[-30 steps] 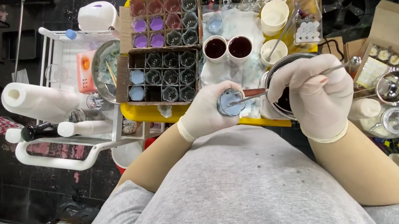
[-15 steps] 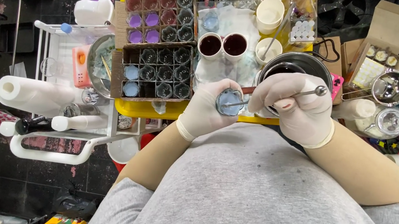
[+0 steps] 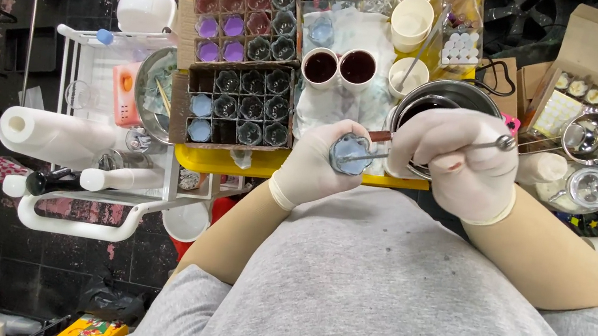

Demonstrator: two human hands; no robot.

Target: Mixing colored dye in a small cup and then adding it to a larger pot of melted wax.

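Over the yellow table (image 3: 236, 162), seen from my head camera, both my gloved hands meet just in front of my grey shirt. My left hand (image 3: 315, 167) is curled shut around a small glass cup (image 3: 351, 155), its contents pale blue, fingers wrapping its side and the rim facing up. My right hand (image 3: 453, 162) is closed in a loose fist on a thin metal stirring rod (image 3: 430, 149); the rod's near end reaches the cup's rim, and its far end pokes out past my knuckles. The two hands are close together but not touching. Just behind my right hand sits a metal pot (image 3: 446, 95) of dark liquid. Left of the cup stands a cardboard divider box (image 3: 237, 106) of small glasses, some filled blue or purple.
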